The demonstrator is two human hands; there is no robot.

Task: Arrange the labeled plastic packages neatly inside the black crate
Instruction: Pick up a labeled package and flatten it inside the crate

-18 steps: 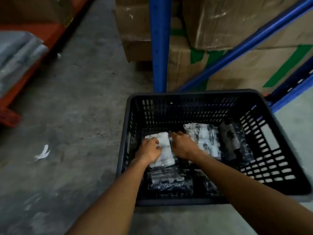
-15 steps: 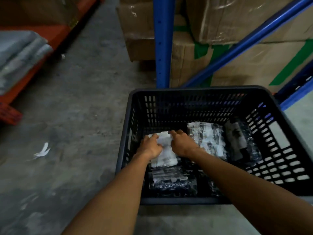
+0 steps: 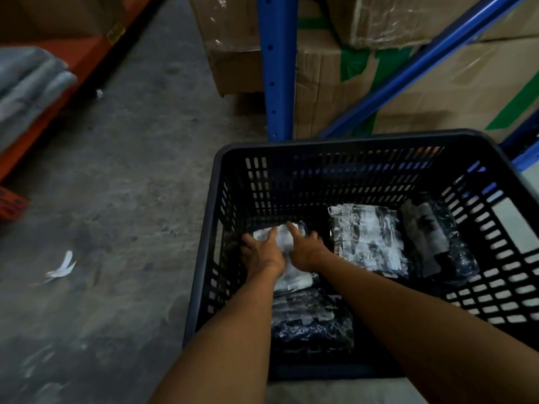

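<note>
The black crate (image 3: 350, 139) stands on the concrete floor and holds several plastic packages. Both my hands rest on a white-labelled package (image 3: 293, 278) at the crate's left side. My left hand (image 3: 261, 253) covers its left part, and my right hand (image 3: 306, 252) presses its right part with the index finger stretched forward. A second labelled package (image 3: 367, 240) lies flat in the middle. A darker package (image 3: 431, 240) sits by the right wall. Another dark package (image 3: 312, 322) lies at the near side, between my forearms.
Blue rack uprights (image 3: 275, 68) and stacked cardboard boxes (image 3: 423, 91) stand right behind the crate. An orange shelf with grey folded goods (image 3: 26, 83) runs along the left. A white scrap (image 3: 62, 268) lies on the floor (image 3: 131, 185).
The view has shifted slightly. Both hands stay on the white-labelled package, and their index fingers have stretched forward over it.
</note>
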